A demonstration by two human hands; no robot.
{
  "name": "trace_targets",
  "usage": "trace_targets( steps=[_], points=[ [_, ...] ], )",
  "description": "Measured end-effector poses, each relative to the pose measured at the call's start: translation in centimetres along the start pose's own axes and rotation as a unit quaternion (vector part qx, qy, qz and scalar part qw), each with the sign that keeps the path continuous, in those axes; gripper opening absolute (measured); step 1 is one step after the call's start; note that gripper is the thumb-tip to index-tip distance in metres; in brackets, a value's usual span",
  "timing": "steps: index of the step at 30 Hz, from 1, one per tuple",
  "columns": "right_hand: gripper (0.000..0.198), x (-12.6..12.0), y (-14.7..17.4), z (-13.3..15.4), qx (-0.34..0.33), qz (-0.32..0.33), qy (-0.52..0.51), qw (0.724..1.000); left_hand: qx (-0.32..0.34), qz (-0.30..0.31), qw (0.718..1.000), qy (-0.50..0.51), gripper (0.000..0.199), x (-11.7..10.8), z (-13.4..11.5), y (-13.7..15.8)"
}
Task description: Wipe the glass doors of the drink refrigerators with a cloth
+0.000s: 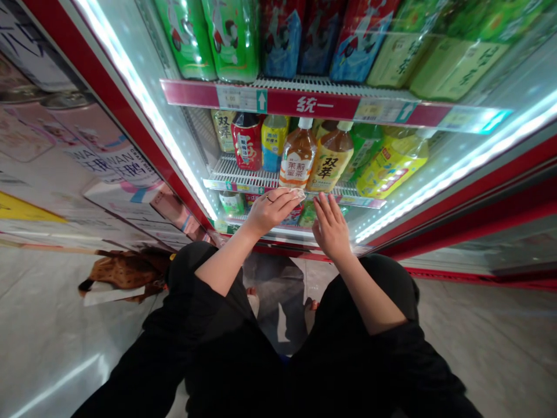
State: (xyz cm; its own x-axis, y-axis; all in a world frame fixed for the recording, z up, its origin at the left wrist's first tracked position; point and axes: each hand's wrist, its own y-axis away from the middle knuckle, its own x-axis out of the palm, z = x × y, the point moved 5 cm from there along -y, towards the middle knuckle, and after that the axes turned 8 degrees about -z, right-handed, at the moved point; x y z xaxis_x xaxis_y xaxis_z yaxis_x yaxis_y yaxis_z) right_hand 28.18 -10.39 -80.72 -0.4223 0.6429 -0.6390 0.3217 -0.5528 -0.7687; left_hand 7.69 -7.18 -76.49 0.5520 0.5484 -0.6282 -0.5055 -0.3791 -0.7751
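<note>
My left hand (pixel 270 210), with a ring on one finger, is closed on a crumpled whitish tissue (pixel 297 194) at the front edge of the middle shelf (pixel 239 186). Just behind it stands an amber tea bottle (pixel 298 154) with a white cap. My right hand (pixel 333 228) has its fingers stretched out near the same shelf edge, with nothing seen in it. Beyond those fingers is a yellow-labelled drink bottle (pixel 331 159). Whether the right fingertips touch the shelf edge, I cannot tell.
An upper shelf edge (pixel 322 106) with bottles on it overhangs the middle one. Lit cooler sides (pixel 130 75) flank both hands. Stacked pink cans and cartons (pixel 87 122) stand at left, and a brown bag (pixel 126 273) lies on the floor.
</note>
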Motion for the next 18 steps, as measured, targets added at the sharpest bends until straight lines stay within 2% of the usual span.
trace_targets(
  steps=[4, 8, 13, 16, 18],
  points=[
    [0.072, -0.2, 0.1, 0.0, -0.005, 0.006, -0.003, 1.000, 0.002, 0.032, 0.999, 0.035, 0.031, 0.7, -0.5, 1.1],
    [0.073, -0.1, 0.0, 0.0, 0.007, 0.011, -0.002, 1.000, 0.013, 0.068, 0.995, 0.074, 0.030, 1.3, -0.9, 0.5],
    [0.074, -0.1, -0.2, 0.2, 0.004, 0.002, 0.007, 1.000, -0.032, 0.042, 0.997, 0.051, 0.032, 0.6, 0.6, 0.0],
    [0.071, -0.5, -0.3, 0.2, -0.012, -0.018, 0.011, 1.000, -0.066, 0.026, 0.997, 0.043, 0.029, 0.4, 1.3, 0.8],
    [0.071, -0.7, -0.2, 0.2, -0.027, -0.024, 0.010, 0.999, -0.065, 0.030, 0.997, 0.041, 0.029, 0.5, 1.3, 1.5]
  ],
)
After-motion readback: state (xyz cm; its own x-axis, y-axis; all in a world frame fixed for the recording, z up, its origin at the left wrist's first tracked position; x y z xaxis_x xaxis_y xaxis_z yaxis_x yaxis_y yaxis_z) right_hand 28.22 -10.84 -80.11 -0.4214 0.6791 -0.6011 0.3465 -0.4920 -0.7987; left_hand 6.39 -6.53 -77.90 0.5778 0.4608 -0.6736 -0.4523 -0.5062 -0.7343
